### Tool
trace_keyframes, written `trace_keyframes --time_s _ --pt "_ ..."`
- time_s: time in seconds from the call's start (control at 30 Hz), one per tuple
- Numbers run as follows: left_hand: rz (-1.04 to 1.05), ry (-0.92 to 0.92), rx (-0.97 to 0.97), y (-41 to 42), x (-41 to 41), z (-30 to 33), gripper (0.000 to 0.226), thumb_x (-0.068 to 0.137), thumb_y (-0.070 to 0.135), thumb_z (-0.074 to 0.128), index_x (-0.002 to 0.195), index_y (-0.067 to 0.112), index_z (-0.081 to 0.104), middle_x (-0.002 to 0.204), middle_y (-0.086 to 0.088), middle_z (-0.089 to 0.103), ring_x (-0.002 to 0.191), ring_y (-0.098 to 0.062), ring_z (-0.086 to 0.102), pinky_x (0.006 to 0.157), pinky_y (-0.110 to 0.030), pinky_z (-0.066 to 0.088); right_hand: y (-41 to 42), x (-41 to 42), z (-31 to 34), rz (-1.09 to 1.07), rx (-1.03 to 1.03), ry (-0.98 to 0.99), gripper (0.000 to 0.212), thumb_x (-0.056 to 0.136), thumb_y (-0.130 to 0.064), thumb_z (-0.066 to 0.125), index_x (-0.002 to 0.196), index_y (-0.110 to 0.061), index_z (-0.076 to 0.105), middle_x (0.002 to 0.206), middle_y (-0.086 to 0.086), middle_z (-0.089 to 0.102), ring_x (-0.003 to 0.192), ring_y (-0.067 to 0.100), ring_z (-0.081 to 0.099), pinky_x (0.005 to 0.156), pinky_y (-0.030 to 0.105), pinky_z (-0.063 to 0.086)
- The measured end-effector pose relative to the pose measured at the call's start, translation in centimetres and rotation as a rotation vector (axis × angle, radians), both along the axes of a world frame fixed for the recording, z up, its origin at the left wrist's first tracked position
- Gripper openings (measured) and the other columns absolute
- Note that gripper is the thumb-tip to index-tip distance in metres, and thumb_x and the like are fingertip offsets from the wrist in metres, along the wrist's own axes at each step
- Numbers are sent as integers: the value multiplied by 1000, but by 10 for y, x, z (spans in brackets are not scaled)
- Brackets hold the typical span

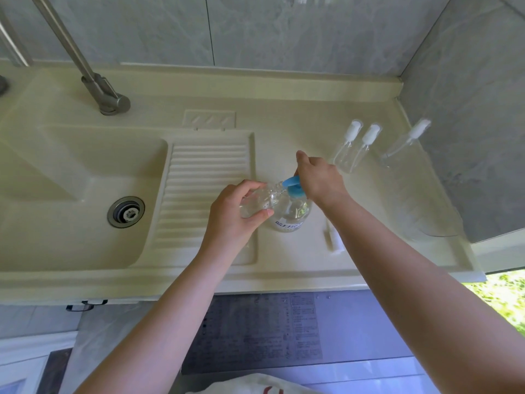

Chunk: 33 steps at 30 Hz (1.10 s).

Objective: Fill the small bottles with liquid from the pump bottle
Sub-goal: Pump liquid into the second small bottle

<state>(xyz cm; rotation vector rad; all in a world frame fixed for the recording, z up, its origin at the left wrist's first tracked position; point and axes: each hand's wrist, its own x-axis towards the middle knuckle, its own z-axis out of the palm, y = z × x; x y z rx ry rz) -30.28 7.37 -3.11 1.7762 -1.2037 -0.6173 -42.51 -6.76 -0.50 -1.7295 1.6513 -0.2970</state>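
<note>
A clear pump bottle [292,213] with a blue pump head [292,182] stands on the cream counter. My right hand [319,177] rests on top of the blue pump head, fingers bent over it. My left hand [237,211] grips a small clear bottle [262,199], tilted with its open mouth against the blue nozzle. Two small capped bottles [353,146] stand side by side behind my right hand, and a third capped bottle [404,145] stands further right. A white spray cap [332,237] lies on the counter by my right forearm.
A cream sink basin [71,177] with a metal drain [125,212] and a ribbed washboard [199,189] lies left. A metal faucet [93,78] rises at the back left. Grey tiled walls close the back and right. The counter's front edge [255,285] runs below my arms.
</note>
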Motion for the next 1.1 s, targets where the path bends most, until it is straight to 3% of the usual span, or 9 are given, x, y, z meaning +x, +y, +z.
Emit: trace_keyframes --time_s 0.17,0.37,0.5,0.6,0.7,0.77,0.87,0.97,1.1 --pt "0 23 -9 1 0 1 41 75 18 82 112 26 67 105 7 64 97 13 53 83 0 33 0 0 4 22 1 2 49 92 -46 27 85 -15 65 93 15 68 89 39 64 91 42 50" --pt "-1 21 -5 2 0 -1 40 75 20 82 111 28 66 104 8 64 99 6 56 84 -3 36 1 6 -7 12 -101 45 43 98 -33 26 86 -13 62 96 15 65 88 40 57 72 36 41" --pt "-1 22 -9 3 1 -1 40 74 19 82 109 30 66 103 8 64 99 5 56 85 -2 35 1 2 -4 -8 -60 22 47 98 -37 26 92 -12 65 97 16 66 92 40 58 82 39 47" --pt "0 21 -6 3 1 -1 41 74 19 83 110 28 67 104 7 64 100 2 58 84 -2 35 0 0 0 9 -5 14 57 93 -53 23 88 -16 66 95 15 68 91 38 63 91 41 49" --pt "-4 29 -12 4 1 0 40 74 18 82 110 28 67 104 7 65 99 6 57 84 -1 34 1 -1 2 24 -2 17 57 92 -55 24 86 -16 65 94 14 68 90 37 64 93 42 50" --pt "-5 37 -12 4 0 1 40 75 18 82 110 28 67 105 7 65 100 5 57 84 -1 35 -1 -1 2 25 -12 19 54 95 -51 24 87 -16 64 94 15 67 90 38 61 89 40 49" --pt "-9 36 1 2 -1 1 39 75 20 82 110 28 66 105 7 65 100 2 58 85 -3 37 -1 3 -3 71 -78 76 37 97 -33 24 77 -19 52 99 13 65 85 37 52 71 34 38" --pt "-12 31 8 1 0 0 40 75 21 82 111 27 67 106 8 65 100 7 56 84 -1 35 1 5 -8 61 -134 126 32 98 -27 24 72 -20 42 99 13 63 81 36 47 68 34 32" --pt "-19 24 7 1 1 1 40 75 21 82 111 28 66 107 8 65 104 1 59 87 -5 38 1 2 -4 56 -72 55 45 99 -39 24 89 -15 60 98 12 66 93 39 57 84 40 47"
